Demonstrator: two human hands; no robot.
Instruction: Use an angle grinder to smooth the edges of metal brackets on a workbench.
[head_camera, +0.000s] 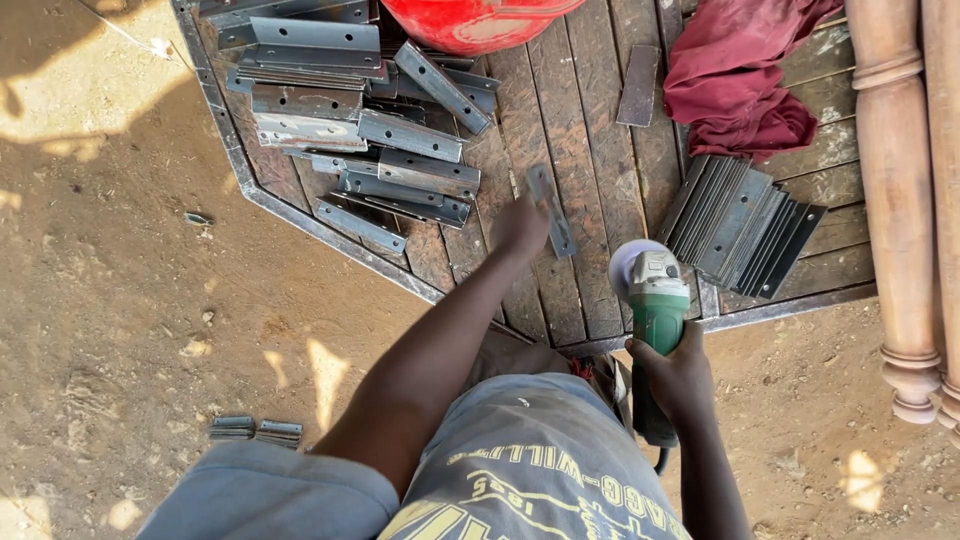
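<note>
presently listed: a green angle grinder (655, 300), gripped by the closed fingers of the right hand (675, 375) over the near edge of a wooden table (590, 150). a flat metal strip (552, 212) is held down on the planks by the left hand (520, 225); its finger grip is probably closed, though partly hidden. a heap of metal brackets (350, 120) is piled to the left, a stack of plates (740, 225) to the right.

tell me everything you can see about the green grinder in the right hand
The grinder is a handheld power tool with a green body, a pale grey head and a round whitish disc at its front end. It looks like plastic with a metal head. It points away from the person, head over the near edge of the wooden table, beside a fanned stack of metal plates. The right hand wraps around its body; a dark cord trails from its rear. Whether the disc spins cannot be told.
</note>
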